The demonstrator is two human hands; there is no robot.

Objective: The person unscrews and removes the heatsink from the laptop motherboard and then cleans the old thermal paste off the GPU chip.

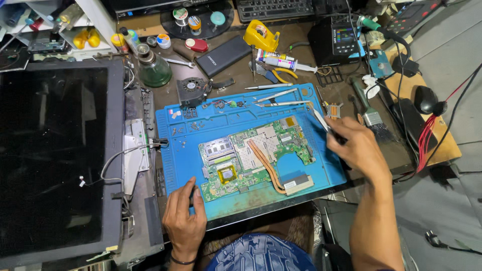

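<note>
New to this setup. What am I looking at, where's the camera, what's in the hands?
There is no machine here: a person works with two bare hands. The single picture comes from a camera on their head, looking down at a cluttered bench. A blue work mat carries a green circuit board with copper heat pipes. Left of it lies an opened laptop screen; a small black fan sits at the mat's top edge. The left hand rests on the mat's near edge, holding nothing visible. The right hand grips a thin pale tool, tip pointing up and away from the board.

Green circuit board point(256, 158) on blue mat point(186, 155); right hand point(356, 148) grips white tool point(320, 120), left hand point(185, 221) on mat edge
</note>
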